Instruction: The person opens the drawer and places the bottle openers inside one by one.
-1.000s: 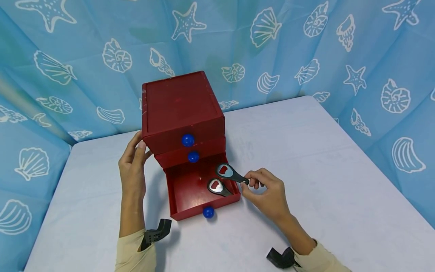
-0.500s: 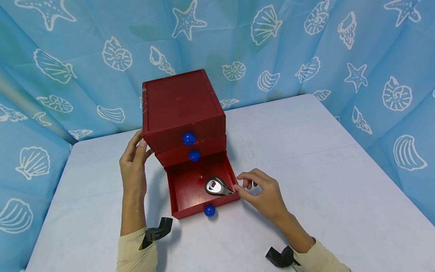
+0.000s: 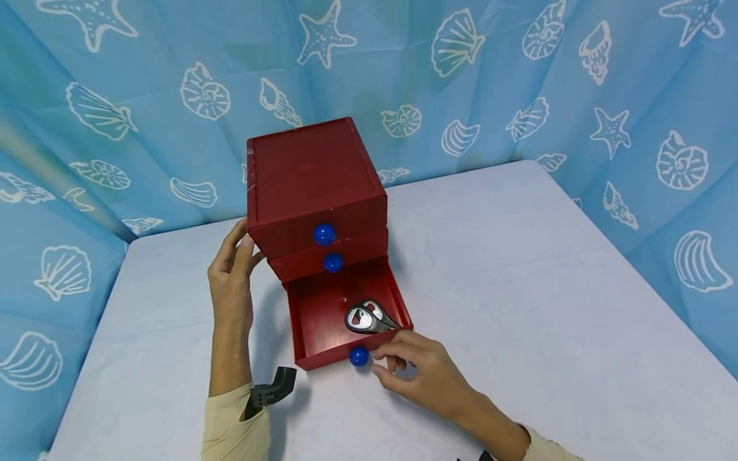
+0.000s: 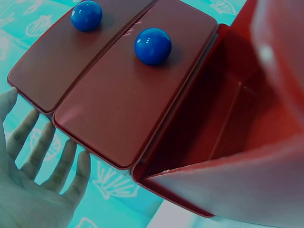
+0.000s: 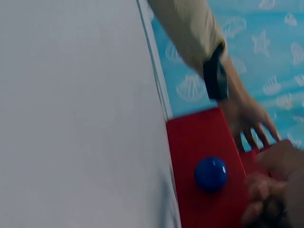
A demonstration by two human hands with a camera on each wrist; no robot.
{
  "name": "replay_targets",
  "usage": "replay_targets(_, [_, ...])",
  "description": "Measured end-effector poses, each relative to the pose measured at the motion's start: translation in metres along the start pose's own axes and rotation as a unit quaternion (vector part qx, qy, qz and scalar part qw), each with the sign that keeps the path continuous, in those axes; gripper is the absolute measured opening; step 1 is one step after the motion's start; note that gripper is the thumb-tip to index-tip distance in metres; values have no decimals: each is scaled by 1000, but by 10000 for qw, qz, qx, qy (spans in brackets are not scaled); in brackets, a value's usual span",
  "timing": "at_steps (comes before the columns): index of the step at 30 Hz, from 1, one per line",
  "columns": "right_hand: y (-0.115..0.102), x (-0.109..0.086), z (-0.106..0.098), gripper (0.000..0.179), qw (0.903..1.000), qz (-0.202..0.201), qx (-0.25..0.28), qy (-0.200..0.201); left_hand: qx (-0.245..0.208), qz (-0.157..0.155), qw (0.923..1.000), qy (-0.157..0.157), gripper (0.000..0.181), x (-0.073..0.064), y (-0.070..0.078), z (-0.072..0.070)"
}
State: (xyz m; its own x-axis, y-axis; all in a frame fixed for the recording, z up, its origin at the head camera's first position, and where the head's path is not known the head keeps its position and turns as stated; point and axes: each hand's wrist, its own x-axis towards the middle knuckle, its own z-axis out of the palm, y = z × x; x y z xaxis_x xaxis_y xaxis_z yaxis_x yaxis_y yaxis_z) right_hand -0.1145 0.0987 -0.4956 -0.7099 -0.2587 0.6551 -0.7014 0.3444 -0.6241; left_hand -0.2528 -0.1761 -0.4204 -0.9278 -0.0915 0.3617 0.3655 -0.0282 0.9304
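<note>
A red drawer unit (image 3: 314, 169) stands on the table with its bottom drawer (image 3: 319, 320) pulled out. Two black, teardrop-shaped bottle openers with silver plates lie overlapping at the drawer's front right; the upper bottle opener (image 3: 377, 327) partly covers the other. My left hand (image 3: 230, 282) rests along the unit's left side, and its fingers (image 4: 66, 161) look straight in the left wrist view. Beside the drawer's blue knob (image 3: 359, 356) is my right hand (image 3: 423, 371), thumb and fingers loosely bent and apart, holding nothing. It is blurred in the right wrist view.
Above the open drawer are two closed drawers with blue knobs, the upper knob (image 3: 325, 234) and the middle knob (image 3: 333, 262). A white cloth covers the table (image 3: 507, 275). A blue shell-print curtain (image 3: 490, 83) hangs behind it.
My right hand has let go of a bottle opener in the drawer, where it now lies over the other one. The hand then moved down and left towards the knob. My left hand stays put.
</note>
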Motion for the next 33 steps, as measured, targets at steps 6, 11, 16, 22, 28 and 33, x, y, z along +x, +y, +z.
replay_targets(6, [1,-3,11,16,9965,479,-668,-155,15,10,10000,42,46,1,1,0])
replay_targets(11, [4,-4,20,15,9918,1130,-452,-392,50,35,10000,15,45,2,1,0])
replay_targets(16, [5,-2,28,14,9856,1649,-78,-375,31,47,10000,-7,45,2,1,0])
replay_targets(22, [7,2,34,12,9824,1858,24,-162,66,2,10000,19,45,1,-1,-1])
replay_targets(28, [13,8,42,15,9831,1831,-3,-50,-44,63,10000,-1,44,2,-1,-1])
replay_targets(33, [16,13,42,14,9840,1776,109,37,-130,64,9999,-25,45,1,-1,2])
